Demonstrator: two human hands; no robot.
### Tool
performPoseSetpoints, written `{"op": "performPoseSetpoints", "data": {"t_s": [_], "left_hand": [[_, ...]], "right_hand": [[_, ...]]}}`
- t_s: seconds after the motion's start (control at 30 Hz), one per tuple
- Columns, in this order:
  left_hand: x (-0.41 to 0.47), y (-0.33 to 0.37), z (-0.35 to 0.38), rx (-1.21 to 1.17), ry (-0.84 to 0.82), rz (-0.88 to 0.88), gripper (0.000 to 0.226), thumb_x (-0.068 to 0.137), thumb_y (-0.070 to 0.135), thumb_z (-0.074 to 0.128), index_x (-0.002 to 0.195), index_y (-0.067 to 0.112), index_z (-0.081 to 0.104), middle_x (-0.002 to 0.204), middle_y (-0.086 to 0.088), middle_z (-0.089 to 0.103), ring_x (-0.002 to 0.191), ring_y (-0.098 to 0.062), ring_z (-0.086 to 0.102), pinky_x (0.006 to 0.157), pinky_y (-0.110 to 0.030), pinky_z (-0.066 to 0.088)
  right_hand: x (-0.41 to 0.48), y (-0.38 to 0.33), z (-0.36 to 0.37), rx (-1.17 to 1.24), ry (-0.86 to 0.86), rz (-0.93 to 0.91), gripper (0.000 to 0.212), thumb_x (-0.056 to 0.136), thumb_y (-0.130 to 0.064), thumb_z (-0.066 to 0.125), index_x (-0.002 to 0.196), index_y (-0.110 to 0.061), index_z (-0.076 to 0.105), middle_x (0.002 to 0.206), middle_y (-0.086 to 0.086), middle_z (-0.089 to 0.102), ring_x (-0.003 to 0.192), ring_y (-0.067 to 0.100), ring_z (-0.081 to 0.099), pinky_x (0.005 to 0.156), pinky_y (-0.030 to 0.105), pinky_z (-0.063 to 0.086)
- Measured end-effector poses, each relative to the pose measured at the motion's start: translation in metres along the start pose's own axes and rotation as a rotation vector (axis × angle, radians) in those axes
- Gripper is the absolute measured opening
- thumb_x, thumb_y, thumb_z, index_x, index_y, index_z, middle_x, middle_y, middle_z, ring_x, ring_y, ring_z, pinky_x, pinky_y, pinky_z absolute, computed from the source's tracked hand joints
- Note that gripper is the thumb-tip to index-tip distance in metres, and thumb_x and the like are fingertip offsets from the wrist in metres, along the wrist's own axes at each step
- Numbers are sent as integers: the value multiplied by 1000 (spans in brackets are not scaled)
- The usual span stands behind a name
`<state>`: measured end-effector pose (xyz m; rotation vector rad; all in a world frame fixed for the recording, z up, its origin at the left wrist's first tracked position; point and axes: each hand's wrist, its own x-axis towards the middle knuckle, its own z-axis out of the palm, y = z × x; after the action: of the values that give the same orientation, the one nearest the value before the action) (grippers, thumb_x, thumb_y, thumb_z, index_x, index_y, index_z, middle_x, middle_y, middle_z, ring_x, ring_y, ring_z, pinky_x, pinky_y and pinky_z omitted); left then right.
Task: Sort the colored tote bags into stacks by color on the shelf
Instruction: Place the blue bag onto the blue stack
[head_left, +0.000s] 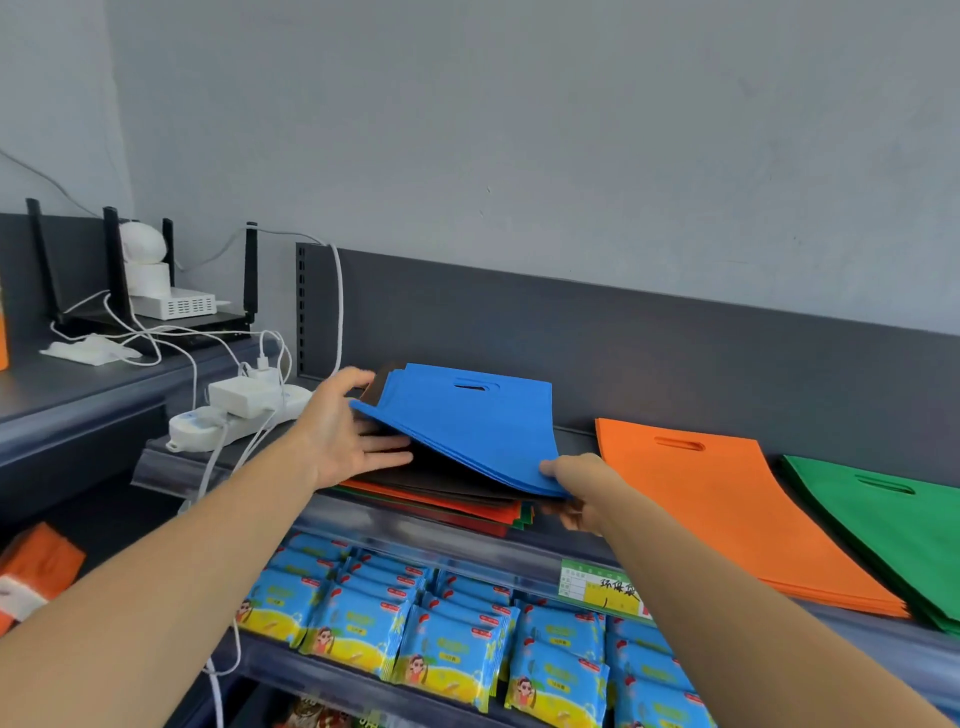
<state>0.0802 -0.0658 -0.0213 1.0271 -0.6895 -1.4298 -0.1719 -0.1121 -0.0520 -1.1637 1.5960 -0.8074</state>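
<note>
On shelf (574, 439): blue bags (467, 421) atop mixed pile (457, 501).
L hand (348, 436): fingers straight, pins pile.
R hand (582, 483): pinches bags' corner to lift.

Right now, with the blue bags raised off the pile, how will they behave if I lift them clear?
Likely floppy: the blue bags curve between the left hand and right hand. Probably light, since the right hand pinches just one corner. Their fanned edges suggest layers may slide apart.
</note>
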Motion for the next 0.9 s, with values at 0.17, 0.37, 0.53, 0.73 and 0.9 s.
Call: {"op": "performPoseSetpoints", "data": {"t_s": [0.17, 0.37, 0.53, 0.73, 0.9], "left_hand": [[11, -1, -2, 267, 227, -19, 26, 99, 22, 52, 116, 4, 44, 109, -16, 55, 82, -29, 62, 63, -45, 55], [12, -10, 8, 654, 169, -93, 21, 99, 2, 44, 120, -3, 44, 97, -22, 59, 70, -33, 63, 36, -29, 52], [8, -20, 27, 985, 130, 166, 27, 94, 0, 29, 110, 14, 45, 96, -9, 57, 67, -29, 59, 45, -31, 48], [7, -30, 30, 984, 101, 588, 56, 95, -3, 29, 137, 32, 39, 123, 3, 48, 75, -22, 57, 50, -32, 51], [1, -36, 63, 860, 9, 648, 56, 94, -6, 30, 135, 31, 41, 125, 5, 51, 82, -16, 61, 46, -25, 49]], "right_hand": [[-7, 4, 1, 1, 22, -19, 15, 98, -17, 49, 108, -7, 44, 102, 13, 53, 68, 24, 57, 45, 27, 35], [-11, 11, 2, -24, 55, -81, 26, 101, -22, 38, 122, -9, 41, 92, 5, 50, 75, 22, 52, 59, 29, 39], [-7, 16, -2, -38, 136, -112, 13, 96, -10, 37, 106, -10, 44, 95, 10, 47, 82, 26, 42, 61, 32, 31], [-10, 22, -19, 82, 260, -143, 16, 87, 2, 40, 78, -10, 38, 78, 7, 35, 68, 21, 29, 57, 30, 22], [-35, 21, -52, 356, 261, -63, 13, 94, -3, 45, 84, -10, 47, 85, 10, 55, 66, 24, 53, 48, 27, 35]]}}
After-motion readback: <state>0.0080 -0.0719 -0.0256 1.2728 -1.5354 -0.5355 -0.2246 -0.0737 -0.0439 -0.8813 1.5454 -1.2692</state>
